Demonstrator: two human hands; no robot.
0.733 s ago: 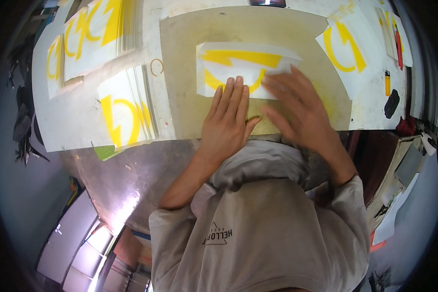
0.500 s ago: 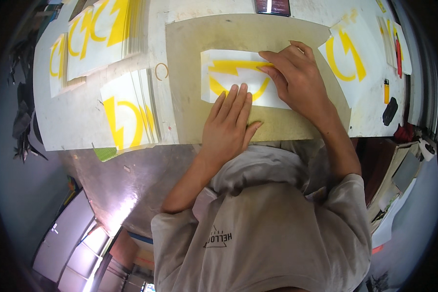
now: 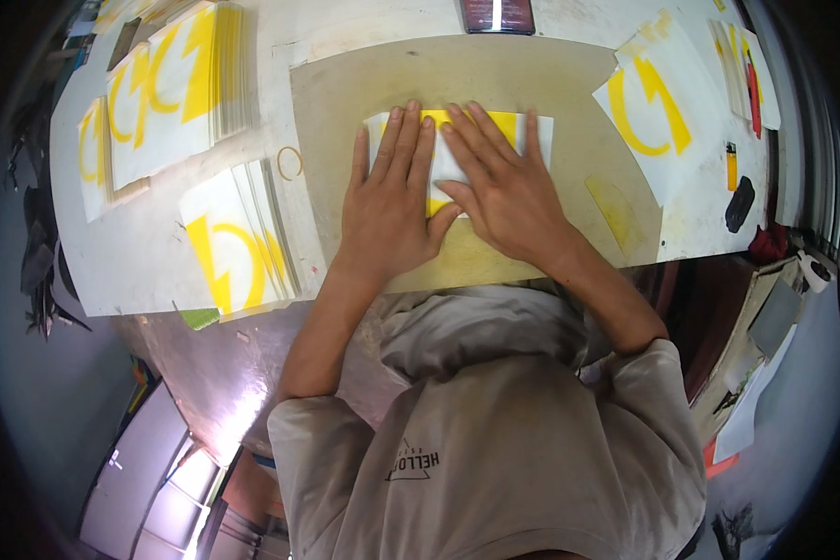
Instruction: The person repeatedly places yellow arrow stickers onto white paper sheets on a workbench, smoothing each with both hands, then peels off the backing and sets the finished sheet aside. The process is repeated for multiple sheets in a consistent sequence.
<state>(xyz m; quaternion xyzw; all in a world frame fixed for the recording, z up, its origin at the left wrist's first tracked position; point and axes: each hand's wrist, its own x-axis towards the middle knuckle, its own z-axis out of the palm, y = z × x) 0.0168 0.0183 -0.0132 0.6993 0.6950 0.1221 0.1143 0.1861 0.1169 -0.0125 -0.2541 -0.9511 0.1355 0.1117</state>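
A white sheet of paper (image 3: 442, 168) with yellow shapes lies flat on the tan board in front of me. My left hand (image 3: 390, 191) presses on its left part, palm down, fingers stretched out toward the far edge. On its right part rests my right hand (image 3: 511, 191), also flat with fingers spread. The two thumbs nearly meet near the sheet's close edge. Much of the yellow shape is hidden under the hands. The tan board (image 3: 541, 70) extends around the sheet, with a yellow-stained patch (image 3: 611, 210) to the right.
Stacks of yellow-marked paper (image 3: 179, 93) stand at the far left, with a smaller stack (image 3: 243, 233) nearer. A rubber band (image 3: 289, 163) lies beside the board. To the right are a marked sheet (image 3: 639, 112), a yellow lighter (image 3: 732, 168) and a black object (image 3: 739, 205).
My right hand has let go of the sheet's right edge and now lies flat on it. My left hand has shifted left and farther forward. The sheet lies straighter.
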